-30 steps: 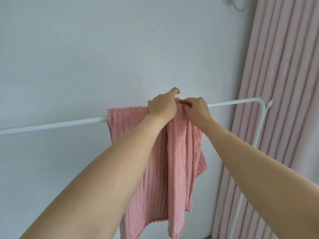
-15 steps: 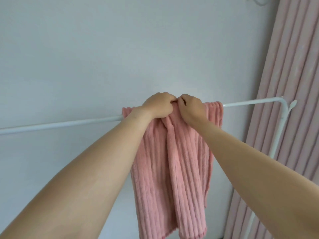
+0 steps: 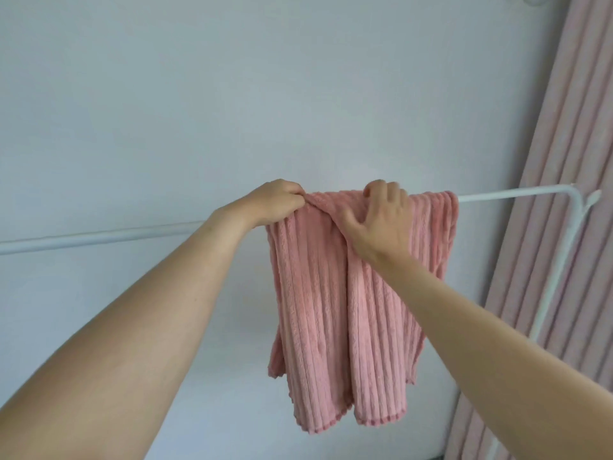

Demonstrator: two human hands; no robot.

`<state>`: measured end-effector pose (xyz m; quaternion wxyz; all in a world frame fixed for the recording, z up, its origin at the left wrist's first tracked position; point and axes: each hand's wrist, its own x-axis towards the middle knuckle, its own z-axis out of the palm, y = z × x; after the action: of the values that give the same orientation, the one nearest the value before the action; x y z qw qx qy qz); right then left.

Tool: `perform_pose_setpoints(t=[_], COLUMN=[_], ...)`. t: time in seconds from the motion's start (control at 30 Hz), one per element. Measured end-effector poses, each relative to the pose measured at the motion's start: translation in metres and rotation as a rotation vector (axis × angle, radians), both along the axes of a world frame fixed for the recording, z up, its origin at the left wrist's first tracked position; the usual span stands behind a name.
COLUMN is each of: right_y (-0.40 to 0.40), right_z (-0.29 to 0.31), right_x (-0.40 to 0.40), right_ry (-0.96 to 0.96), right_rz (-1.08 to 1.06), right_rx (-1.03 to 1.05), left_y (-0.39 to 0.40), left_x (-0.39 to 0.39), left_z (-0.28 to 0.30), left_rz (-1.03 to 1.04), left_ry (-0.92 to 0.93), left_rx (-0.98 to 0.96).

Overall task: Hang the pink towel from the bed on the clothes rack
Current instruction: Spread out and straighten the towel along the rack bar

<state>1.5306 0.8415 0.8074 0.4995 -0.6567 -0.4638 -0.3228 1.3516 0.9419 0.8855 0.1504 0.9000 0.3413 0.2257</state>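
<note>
The pink ribbed towel [image 3: 318, 313] hangs draped over the white top bar of the clothes rack [image 3: 99, 237], near the bar's right end, bunched in vertical folds. My left hand [image 3: 275, 202] pinches the towel's upper left corner at the bar. My right hand [image 3: 381, 220] lies on the towel's top fold, fingers spread and curled over the bar, thumb pressing the cloth. The bar is hidden under the towel and hands.
The rack's right post [image 3: 560, 270] bends down from the bar's corner, with a small white hook beside it. Pink pleated curtains [image 3: 564, 194] hang at the right. A plain pale wall [image 3: 265, 94] lies behind the rack.
My hands have moved apart along the bar: the left toward the towel's left edge, the right to the right with its fingers now spread. The towel lies wider across the bar.
</note>
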Motion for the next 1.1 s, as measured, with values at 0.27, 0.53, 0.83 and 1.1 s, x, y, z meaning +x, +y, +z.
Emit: perform_pose_setpoints(t=[0.27,0.53,0.83,1.1], right_y=[-0.017,-0.019,0.014,0.013], right_z=[0.035,0.044,0.024,0.02], right_x=[-0.051,-0.142,-0.059,-0.035], right_ry=[0.043,0.321,0.284,0.264], right_rz=[0.038,0.611,0.116,-0.114], right_rx=[-0.159,0.01,-0.332,-0.372], left_y=[-0.001,-0.014,0.006,0.003], left_x=[-0.014,-0.034,-0.099,-0.136], left_z=[-0.009,-0.002,-0.004,-0.026], left_rz=[-0.076,-0.048,-0.01,0.011], left_ry=[-0.193,-0.316,-0.415,-0.108], left_rx=[-0.123,0.184,0.211,0.445])
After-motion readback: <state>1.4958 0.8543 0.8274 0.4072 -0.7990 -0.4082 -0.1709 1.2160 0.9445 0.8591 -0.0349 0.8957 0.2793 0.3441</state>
